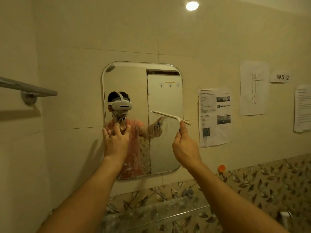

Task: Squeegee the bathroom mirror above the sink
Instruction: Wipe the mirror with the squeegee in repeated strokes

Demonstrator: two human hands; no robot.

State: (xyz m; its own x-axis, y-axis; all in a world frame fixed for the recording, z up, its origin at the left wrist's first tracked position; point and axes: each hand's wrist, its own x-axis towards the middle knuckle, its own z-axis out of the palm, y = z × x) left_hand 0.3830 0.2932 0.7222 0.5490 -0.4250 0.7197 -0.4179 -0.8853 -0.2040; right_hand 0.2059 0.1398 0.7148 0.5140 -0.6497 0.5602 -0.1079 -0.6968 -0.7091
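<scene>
- White plastic of the squeegee (170, 116) handle is pinched between the thumb and curled fingers of the right hand (184, 148), with the grip low on the stem.
- From that grip the long thin blade slants up toward 10 o'clock and lies across the mirror's 3 o'clock side. Its short end pokes past the right edge of the glass. I cannot tell whether the blade is pressed flat on the glass.
- Left hand (116, 142) has its fingers spread wide and holds nothing. The fingertips are at the mirror's 8 o'clock edge and appear to meet their own reflection.
- Both forearms reach up from the bottom of the view.
- Mirror (127, 78) is a rounded rectangle on pale wall tiles. Soapy smears cloud its lower half, and the upper half looks clearer.
- Below it, at 6 o'clock, a glass shelf (159, 211) runs along a band of leaf-patterned tiles (269, 179).
- An orange hook (221, 168) sits at the mirror's 4 o'clock.
- Printed sheets (214, 117), a figure drawing (254, 88) and a label (281, 77) reading "WS 12" hang at 3 o'clock.
- A metal towel bar (28, 88) juts out at 9 o'clock.
- A ceiling light (192, 5) glows at 1 o'clock.
</scene>
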